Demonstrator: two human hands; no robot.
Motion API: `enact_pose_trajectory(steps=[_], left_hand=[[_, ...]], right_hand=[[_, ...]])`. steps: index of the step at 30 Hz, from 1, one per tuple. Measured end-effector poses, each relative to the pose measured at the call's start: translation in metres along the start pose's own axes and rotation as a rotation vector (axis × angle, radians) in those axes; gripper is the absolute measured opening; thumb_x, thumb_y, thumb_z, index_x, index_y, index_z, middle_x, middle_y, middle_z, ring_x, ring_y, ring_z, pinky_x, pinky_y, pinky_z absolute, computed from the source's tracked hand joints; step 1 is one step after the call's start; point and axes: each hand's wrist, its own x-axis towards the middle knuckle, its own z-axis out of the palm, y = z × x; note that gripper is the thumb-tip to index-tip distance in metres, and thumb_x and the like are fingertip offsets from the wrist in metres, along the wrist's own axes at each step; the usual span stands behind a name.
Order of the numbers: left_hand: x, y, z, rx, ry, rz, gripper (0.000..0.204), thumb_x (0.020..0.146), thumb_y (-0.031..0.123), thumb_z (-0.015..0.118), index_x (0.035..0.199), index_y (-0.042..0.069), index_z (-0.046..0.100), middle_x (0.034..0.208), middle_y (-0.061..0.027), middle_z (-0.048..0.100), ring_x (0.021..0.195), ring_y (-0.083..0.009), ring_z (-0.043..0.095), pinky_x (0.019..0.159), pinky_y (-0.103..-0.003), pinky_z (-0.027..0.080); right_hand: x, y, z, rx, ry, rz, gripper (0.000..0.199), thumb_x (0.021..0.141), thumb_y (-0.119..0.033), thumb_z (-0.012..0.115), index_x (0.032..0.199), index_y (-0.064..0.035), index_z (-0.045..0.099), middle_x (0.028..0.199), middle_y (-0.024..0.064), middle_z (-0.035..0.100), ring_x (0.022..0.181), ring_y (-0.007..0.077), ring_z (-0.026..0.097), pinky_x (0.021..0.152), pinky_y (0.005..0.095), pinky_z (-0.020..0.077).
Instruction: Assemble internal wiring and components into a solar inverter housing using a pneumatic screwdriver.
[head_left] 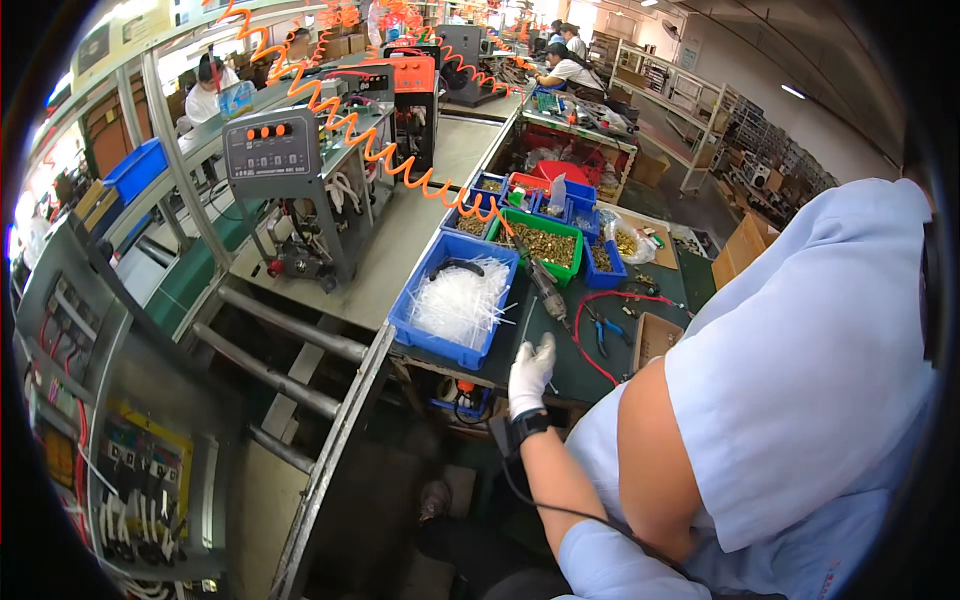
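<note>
My left hand (532,375), in a white glove with a dark band at the wrist, is at the near edge of the green-topped bench. Its fingers look apart and nothing shows in them. Just beyond it lies a pneumatic screwdriver (545,288) on an orange coiled hose (400,172). Left of the hand a blue bin (408,318) holds white plastic strips and a black curved piece. Blue-handled pliers (601,335) and a thin red hose (583,345) lie to its right. A bent arm in a light-blue sleeve (790,350) fills the right side; my right hand does not show.
A green bin (577,262) of brass-coloured fittings stands among small blue bins (606,276). A brown tray (655,340) sits near the body. Metal rollers (290,320) and grey machines (270,150) stand on the left. Several people work farther off.
</note>
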Motion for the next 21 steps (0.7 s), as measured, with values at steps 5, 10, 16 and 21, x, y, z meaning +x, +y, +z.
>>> enact_pose_trajectory(steps=[5,10,16,21], left_hand=[[-0.002,-0.040,-0.009,0.275,0.046,0.165,0.036,0.098,0.030,0.056,0.121,0.004,0.061,0.113,-0.0161,0.067,0.105,-0.0326,0.062,0.088,-0.041,0.050],[0.020,-0.054,-0.018,0.076,-0.128,-0.097,0.039,0.097,0.035,0.056,0.119,0.004,0.063,0.114,-0.0182,0.066,0.106,-0.0338,0.062,0.089,-0.042,0.050],[0.064,-0.053,-0.041,0.138,-0.197,-0.070,0.040,0.097,0.035,0.053,0.123,0.006,0.061,0.118,-0.0160,0.065,0.111,-0.0321,0.062,0.096,-0.040,0.048],[0.105,-0.041,-0.058,0.049,-0.219,-0.096,0.041,0.097,0.037,0.056,0.120,0.005,0.063,0.115,-0.0178,0.066,0.106,-0.0348,0.062,0.090,-0.043,0.049]], right_hand=[[0.066,0.019,0.010,-0.415,0.144,-0.049,0.060,0.085,-0.014,0.065,0.138,0.0034,0.042,0.139,0.0259,0.047,0.133,0.0387,0.042,0.113,0.0432,0.0325],[0.097,0.033,0.018,-0.599,0.105,-0.166,0.065,0.081,-0.015,0.068,0.139,-0.0001,0.042,0.139,0.0233,0.047,0.131,0.0380,0.043,0.113,0.0455,0.0319],[0.125,0.038,0.025,-0.817,-0.080,-0.154,0.073,0.081,-0.022,0.070,0.144,-0.0054,0.036,0.140,0.0179,0.047,0.133,0.0342,0.041,0.113,0.0460,0.0298],[0.142,0.033,0.028,-0.888,-0.154,-0.074,0.066,0.079,-0.026,0.074,0.136,-0.0094,0.045,0.124,0.0151,0.057,0.116,0.0335,0.055,0.100,0.0488,0.0416]])
